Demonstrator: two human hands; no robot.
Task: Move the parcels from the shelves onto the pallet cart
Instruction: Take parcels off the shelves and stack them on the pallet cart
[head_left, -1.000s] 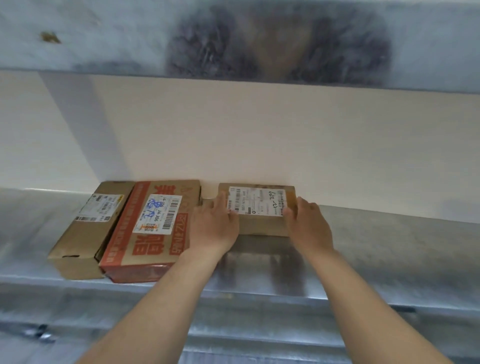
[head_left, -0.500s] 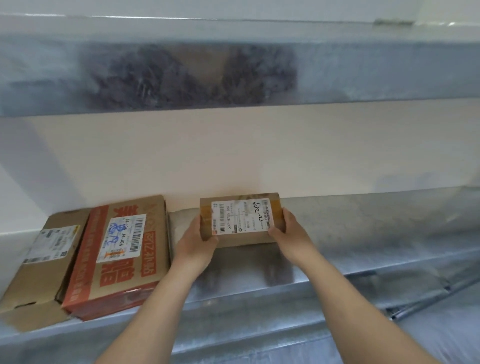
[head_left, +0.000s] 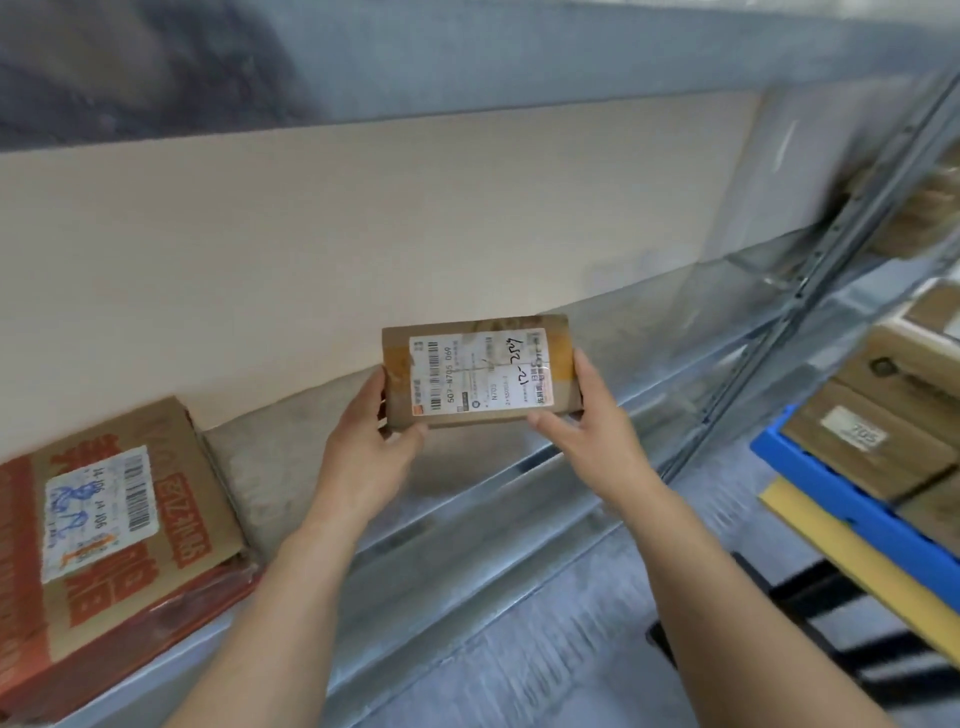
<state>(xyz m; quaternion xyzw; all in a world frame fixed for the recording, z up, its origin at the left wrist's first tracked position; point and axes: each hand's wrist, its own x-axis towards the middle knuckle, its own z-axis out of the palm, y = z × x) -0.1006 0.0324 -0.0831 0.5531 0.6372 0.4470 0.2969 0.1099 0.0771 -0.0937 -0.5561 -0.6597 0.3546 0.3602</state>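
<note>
A small brown parcel (head_left: 478, 371) with a white shipping label is held in the air above the metal shelf (head_left: 545, 467). My left hand (head_left: 371, 441) grips its left end and my right hand (head_left: 582, 421) grips its right end. A red-and-brown parcel (head_left: 114, 525) with a white label lies on the shelf at the lower left. At the right edge stands the pallet cart (head_left: 841, 499), with a blue pallet and a yellow deck; several brown parcels (head_left: 878, 447) are stacked on it.
An upper metal shelf (head_left: 467, 57) runs overhead. A slanted metal shelf post (head_left: 800, 291) stands between the shelf bay and the cart. The beige wall (head_left: 363, 234) closes the back of the bay. Grey floor shows below.
Both hands have lifted the small parcel off the shelf and carried it right, toward me. The view has swung right: the pallet cart has appeared and the leftmost brown box has left the frame.
</note>
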